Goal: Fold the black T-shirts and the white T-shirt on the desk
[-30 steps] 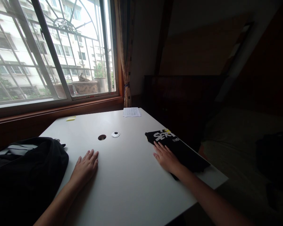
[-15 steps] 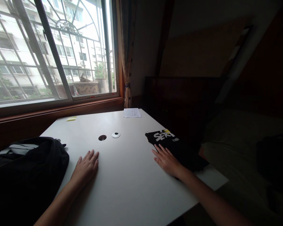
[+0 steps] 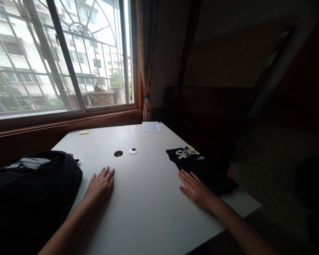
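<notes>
On the white table (image 3: 146, 198), my left hand (image 3: 100, 184) lies flat with nothing in it, to the right of a black bag or garment (image 3: 37, 198). My right hand (image 3: 195, 187) rests palm down, fingers stretched, at the near left edge of a folded black cloth (image 3: 202, 170) with white and yellow lettering. Its fingertips touch or lie close against the cloth; neither hand grips anything.
Beyond my left hand are a round hole (image 3: 118, 153) and a round white cap (image 3: 133, 151). Papers (image 3: 151, 126) and a yellow note (image 3: 84, 131) lie at the far edge. Behind stand a barred window (image 3: 95, 63) and a curtain (image 3: 146, 71).
The view has shifted slightly, moving the scene to the right. My right hand sits a little lower against the black cloth. My left hand stays flat on the table.
</notes>
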